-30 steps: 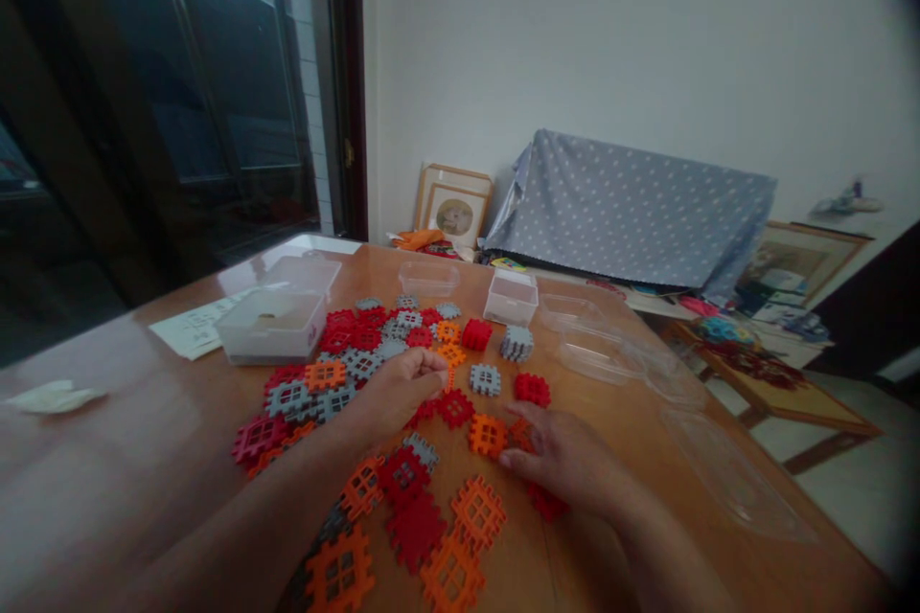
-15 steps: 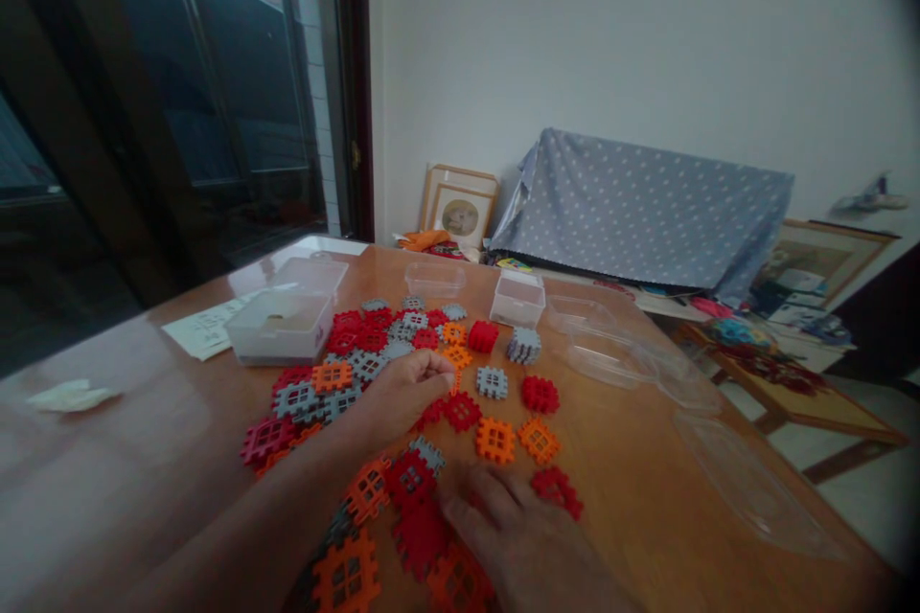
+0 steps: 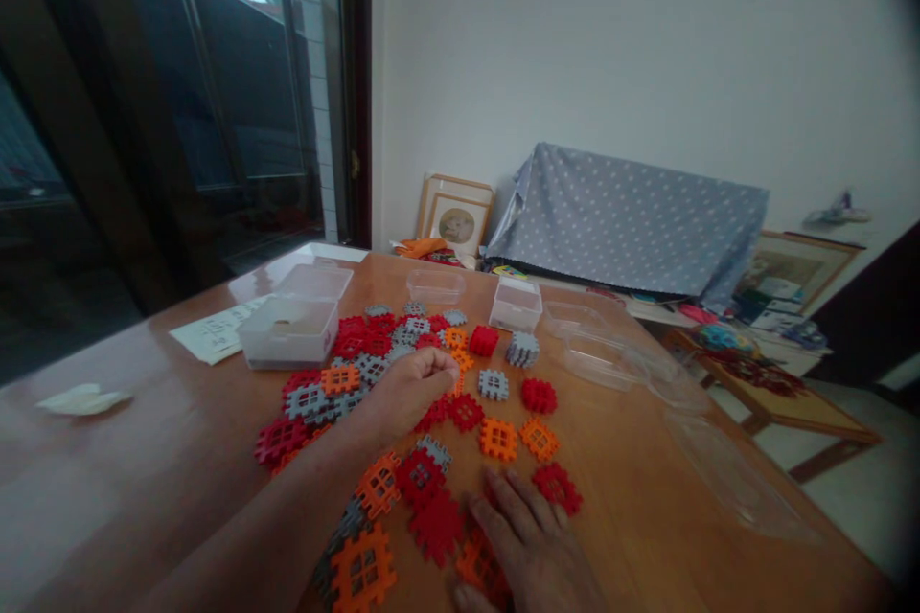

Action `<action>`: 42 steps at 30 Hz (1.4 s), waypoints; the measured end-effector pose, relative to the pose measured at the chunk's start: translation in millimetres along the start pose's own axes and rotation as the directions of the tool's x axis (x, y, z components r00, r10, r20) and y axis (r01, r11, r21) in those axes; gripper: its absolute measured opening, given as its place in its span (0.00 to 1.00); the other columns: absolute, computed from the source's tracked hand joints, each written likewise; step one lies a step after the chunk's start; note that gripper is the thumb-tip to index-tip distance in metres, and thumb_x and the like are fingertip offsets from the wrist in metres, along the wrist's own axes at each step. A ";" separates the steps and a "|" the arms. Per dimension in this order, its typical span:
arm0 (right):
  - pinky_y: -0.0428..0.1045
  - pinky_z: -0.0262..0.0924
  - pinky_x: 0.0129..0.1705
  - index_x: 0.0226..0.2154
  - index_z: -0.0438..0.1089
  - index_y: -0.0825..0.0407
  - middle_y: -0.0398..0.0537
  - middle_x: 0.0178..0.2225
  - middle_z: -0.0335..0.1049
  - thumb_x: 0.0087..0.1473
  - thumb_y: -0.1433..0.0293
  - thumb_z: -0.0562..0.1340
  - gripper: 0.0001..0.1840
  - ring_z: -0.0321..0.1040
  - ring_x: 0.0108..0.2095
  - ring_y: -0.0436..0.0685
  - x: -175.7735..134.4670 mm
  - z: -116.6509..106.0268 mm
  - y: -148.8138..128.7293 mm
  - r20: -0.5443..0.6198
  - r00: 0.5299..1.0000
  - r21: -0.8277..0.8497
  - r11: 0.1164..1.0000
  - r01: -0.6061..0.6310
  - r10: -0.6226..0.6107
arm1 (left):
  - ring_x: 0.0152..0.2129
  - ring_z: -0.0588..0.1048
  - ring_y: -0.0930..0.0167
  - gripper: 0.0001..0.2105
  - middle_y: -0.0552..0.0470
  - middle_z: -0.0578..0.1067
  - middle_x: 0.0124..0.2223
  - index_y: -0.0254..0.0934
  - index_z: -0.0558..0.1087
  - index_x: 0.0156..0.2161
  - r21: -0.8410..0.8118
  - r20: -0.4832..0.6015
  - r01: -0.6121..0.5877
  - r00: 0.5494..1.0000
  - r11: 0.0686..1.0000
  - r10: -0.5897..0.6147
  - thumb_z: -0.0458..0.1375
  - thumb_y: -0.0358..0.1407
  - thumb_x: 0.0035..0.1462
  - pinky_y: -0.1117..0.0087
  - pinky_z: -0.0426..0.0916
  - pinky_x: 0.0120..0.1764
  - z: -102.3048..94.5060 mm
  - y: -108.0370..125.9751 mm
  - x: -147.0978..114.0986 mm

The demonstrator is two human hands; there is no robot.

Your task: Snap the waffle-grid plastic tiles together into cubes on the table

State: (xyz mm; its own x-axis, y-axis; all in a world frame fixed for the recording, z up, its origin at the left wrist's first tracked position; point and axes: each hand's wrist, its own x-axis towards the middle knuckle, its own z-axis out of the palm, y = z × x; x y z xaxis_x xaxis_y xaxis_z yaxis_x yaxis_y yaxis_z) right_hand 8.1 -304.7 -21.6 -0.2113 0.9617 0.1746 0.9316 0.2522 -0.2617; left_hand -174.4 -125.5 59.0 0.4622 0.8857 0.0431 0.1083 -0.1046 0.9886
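Note:
My left hand [image 3: 413, 393] reaches over the spread of plastic interlocking tiles, its fingers curled in a pinch. At its fingertips shows the edge of an orange interlocking tile [image 3: 458, 381]; the grip itself is partly hidden. Low in the view, my right hand [image 3: 528, 536] rests palm down with its fingers stretched out. An orange tile [image 3: 480, 567] lies between its thumb and forefinger, partly covered. Near that hand are a solid red tile [image 3: 437, 525], a red window tile [image 3: 558, 488] and an orange window tile [image 3: 498, 439].
A clear box [image 3: 287, 335] stands left of the tile pile, beside a paper sheet [image 3: 212, 333]. A smaller box [image 3: 516, 305], a grey tile stack [image 3: 522, 349] and a red stack [image 3: 484, 339] stand further back. Transparent lids [image 3: 600, 359] line the table's right side. A crumpled tissue [image 3: 82, 399] lies left.
My right hand's thumb and forefinger have spread apart around the orange tile near it. My left hand keeps its pinch in about the same place. The view has shifted slightly.

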 end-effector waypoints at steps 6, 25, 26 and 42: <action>0.65 0.68 0.54 0.57 0.70 0.44 0.54 0.60 0.69 0.57 0.62 0.63 0.25 0.68 0.57 0.72 -4.1 -6.4 -3.6 -0.060 0.997 -0.011 0.999 0.039 -0.039 | 0.29 0.70 0.71 0.09 0.54 0.74 0.31 0.36 0.75 0.37 0.209 0.213 -0.091 0.976 0.974 0.045 0.57 0.39 0.56 0.72 0.62 0.33 15.1 -4.4 -7.8; 0.54 0.71 0.45 0.48 0.70 0.47 0.53 0.45 0.77 0.68 0.60 0.48 0.18 0.76 0.45 0.61 1.6 -34.2 -8.7 -0.220 0.937 0.345 0.920 -0.187 0.273 | 0.22 0.66 0.74 0.06 0.57 0.70 0.27 0.38 0.72 0.36 0.233 0.599 -0.107 0.799 0.967 -0.056 0.58 0.35 0.51 0.74 0.58 0.25 38.8 -9.9 -28.4; 0.55 0.71 0.48 0.51 0.70 0.48 0.55 0.48 0.77 0.68 0.60 0.49 0.19 0.75 0.47 0.62 -0.3 -32.9 -7.1 -0.250 0.924 0.323 0.925 -0.201 0.289 | 0.22 0.66 0.74 0.07 0.58 0.70 0.27 0.38 0.71 0.37 0.216 0.570 -0.084 0.820 0.973 -0.056 0.58 0.34 0.51 0.74 0.58 0.25 35.0 -9.8 -25.4; 0.59 0.73 0.42 0.51 0.74 0.46 0.53 0.45 0.79 0.53 0.62 0.67 0.22 0.76 0.43 0.68 -1.4 13.0 26.6 -0.224 0.974 -0.098 0.994 -0.046 0.023 | 0.30 0.72 0.70 0.14 0.52 0.75 0.38 0.36 0.72 0.43 0.486 -0.131 0.038 0.991 0.873 0.030 0.59 0.35 0.49 0.71 0.62 0.33 -41.3 -19.4 14.0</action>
State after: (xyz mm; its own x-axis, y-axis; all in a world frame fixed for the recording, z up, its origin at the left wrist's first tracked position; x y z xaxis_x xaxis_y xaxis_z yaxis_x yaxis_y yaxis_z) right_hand 29.2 -297.9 -41.1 -0.1181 0.9186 0.3771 0.9649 0.1958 -0.1749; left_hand -206.4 -92.3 46.3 0.3464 0.9337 0.0912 0.5401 -0.2779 0.7944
